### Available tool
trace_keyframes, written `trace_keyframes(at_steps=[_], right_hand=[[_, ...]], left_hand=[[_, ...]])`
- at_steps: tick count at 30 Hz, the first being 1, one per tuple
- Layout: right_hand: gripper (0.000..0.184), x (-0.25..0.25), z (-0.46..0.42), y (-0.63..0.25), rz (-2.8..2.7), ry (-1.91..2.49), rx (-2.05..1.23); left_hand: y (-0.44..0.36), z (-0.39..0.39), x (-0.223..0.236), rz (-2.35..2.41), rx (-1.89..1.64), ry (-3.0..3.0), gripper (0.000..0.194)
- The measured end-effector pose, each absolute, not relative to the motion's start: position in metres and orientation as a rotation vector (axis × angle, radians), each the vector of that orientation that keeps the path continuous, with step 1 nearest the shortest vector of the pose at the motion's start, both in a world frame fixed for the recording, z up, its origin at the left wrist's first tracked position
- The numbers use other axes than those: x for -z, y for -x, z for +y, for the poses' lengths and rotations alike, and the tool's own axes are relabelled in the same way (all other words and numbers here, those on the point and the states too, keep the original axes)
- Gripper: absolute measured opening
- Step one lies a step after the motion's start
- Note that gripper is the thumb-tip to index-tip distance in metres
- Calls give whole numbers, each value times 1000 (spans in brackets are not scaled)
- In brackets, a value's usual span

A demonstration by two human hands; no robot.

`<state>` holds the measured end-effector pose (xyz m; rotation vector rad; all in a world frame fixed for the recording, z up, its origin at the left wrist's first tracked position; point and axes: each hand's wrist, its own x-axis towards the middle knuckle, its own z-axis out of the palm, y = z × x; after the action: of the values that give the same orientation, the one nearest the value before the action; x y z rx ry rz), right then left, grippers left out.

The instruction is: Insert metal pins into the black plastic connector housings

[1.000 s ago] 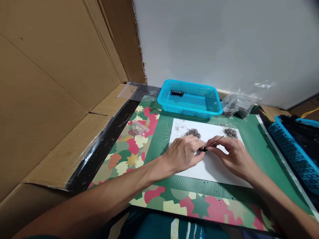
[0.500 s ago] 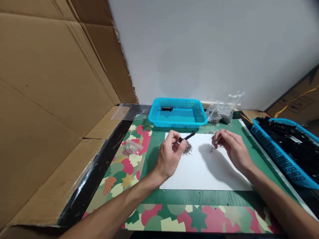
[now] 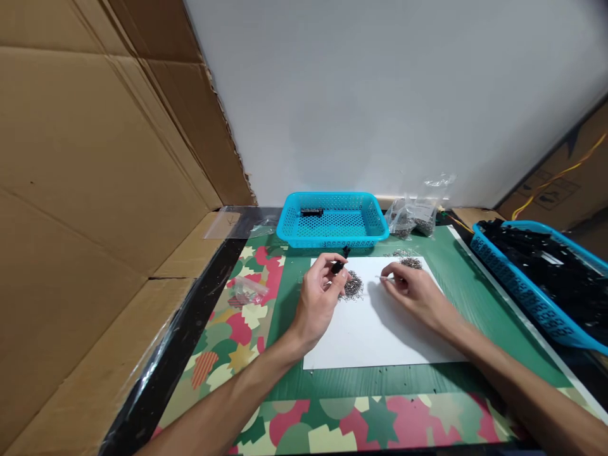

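Observation:
Held between the fingertips of my left hand (image 3: 317,301) is a small black plastic part (image 3: 339,266), tilted upward over the left side of a white sheet (image 3: 354,348). My right hand (image 3: 415,292) pinches a thin pale stick (image 3: 381,277) whose tip points left toward the black part, with a gap between the two. Just beside my left fingers lies a heap of tiny metal pieces (image 3: 353,287), perhaps springs or pins. A second metal heap (image 3: 409,261) sits behind my right hand, partly covered by it.
A blue basket (image 3: 332,243) at the back holds a black part (image 3: 311,213). Clear bags (image 3: 422,218) of metal bits stand beside it. On the right, another blue basket (image 3: 532,297) is piled with black parts. Cardboard (image 3: 95,190) walls the left; a small plastic bag (image 3: 249,290) lies near it.
My right hand has moved left with the pale stick, from the right metal heap toward my left hand. The black part has turned to a steeper angle in my left fingers.

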<state>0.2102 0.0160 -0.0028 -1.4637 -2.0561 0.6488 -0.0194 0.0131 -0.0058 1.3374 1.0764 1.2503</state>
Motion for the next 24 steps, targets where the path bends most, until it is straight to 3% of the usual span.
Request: trace_keyframes(at_steps=[3,7,20,24], right_hand=[[32,-5,29,-238,-1997,1500,-539],[37,-10,40,-266,-2133,1533,-759],[22,-2,34,-251,-2261,1506,-820],[24,-8,31,-251,-2129,1392,-1018]], left_hand=[[19,13,7,1053,-1225,-1334,25],[16,11,8,979,-1186,-1335,25],[12,2,2,1006,-998,-1539,19],[13,1,0,1005,-967,-1606,18]])
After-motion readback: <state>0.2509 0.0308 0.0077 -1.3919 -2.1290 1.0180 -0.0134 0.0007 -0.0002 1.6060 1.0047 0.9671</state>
